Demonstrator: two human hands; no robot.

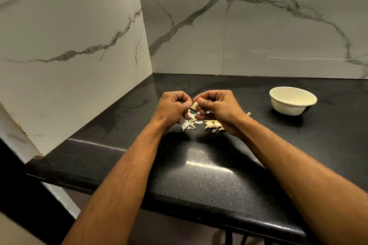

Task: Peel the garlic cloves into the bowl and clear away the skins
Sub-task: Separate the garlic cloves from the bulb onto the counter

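Centrally, just above the middle of the frame, the left hand (172,106) and the right hand (216,108) are meeting over a black speckled countertop (209,177). Both are holding their fingers curled, and between the two thumbs they are pinching one garlic clove (195,105), which is showing as a pale sliver in the narrow gap between the hands. Directly below that gap, loose garlic skins (190,123) are lying scattered on the counter. Just to the right of them, partly hidden under the right wrist, a small heap of garlic cloves (213,124) is sitting on the surface; whether these are peeled cannot be told. A cream bowl (292,102) is standing upright at the right of the frame, well apart from the hands, and its contents are not showing from this angle. White marble-look wall tiles (79,26) with grey veins are filling the upper half of the frame, meeting in a corner above the hands. Both forearms are reaching in bare from the lower edge.
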